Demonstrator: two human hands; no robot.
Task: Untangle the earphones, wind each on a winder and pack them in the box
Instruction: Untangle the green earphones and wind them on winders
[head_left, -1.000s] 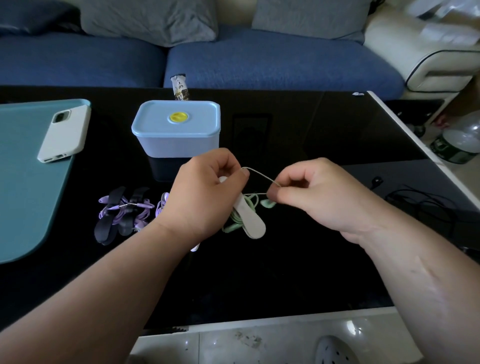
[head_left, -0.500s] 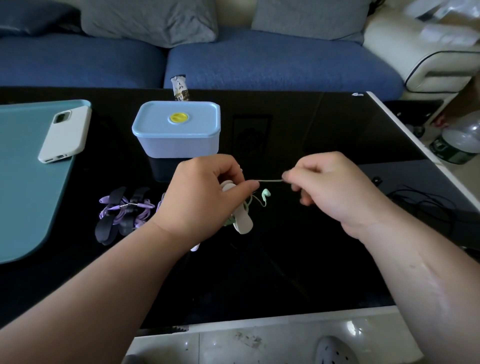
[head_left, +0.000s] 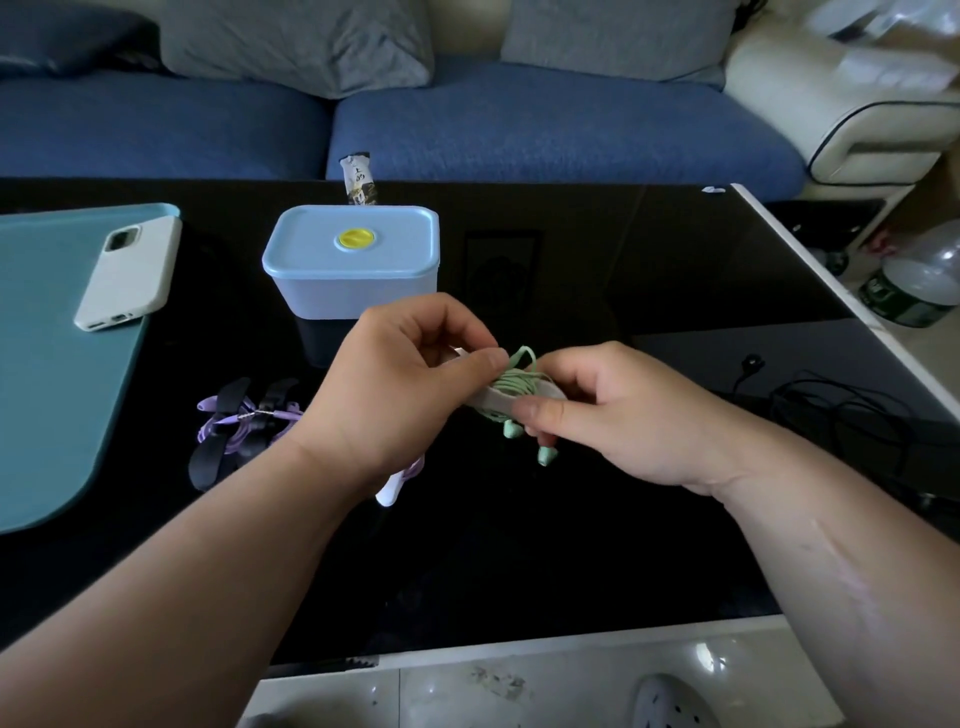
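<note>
Green earphones (head_left: 515, 381) – cord wound in a bundle round the middle of a white winder (head_left: 485, 402), held just above the middle of the tabletop (head_left: 571, 545), on the near side of the box (head_left: 353, 275).

Left hand (head_left: 395, 395): thumb and forefinger curled, pinching the left end of the winder. Right hand (head_left: 623, 421): thumb on the near face, fingers curled round the right end – a closed grip. One loop of green cord stands up between the two hands. Two green earbuds (head_left: 545, 455) hang below the right thumb, clear of the glass.

Box pale blue, lid on, yellow button in the lid's centre; it stands toward the far edge, left of centre. A snack packet (head_left: 358, 182) rises behind it at the far edge.

Left of the hands, purple earphones (head_left: 244, 418) lie with black winders (head_left: 228, 397). A second white winder (head_left: 389, 491) peeks out under the left wrist, purple cord on it.

Teal mat (head_left: 57, 389) covers the left edge; a white phone (head_left: 124, 273) lies face down on its far corner. Loose black cable (head_left: 841, 410) lies toward the right edge.
</note>
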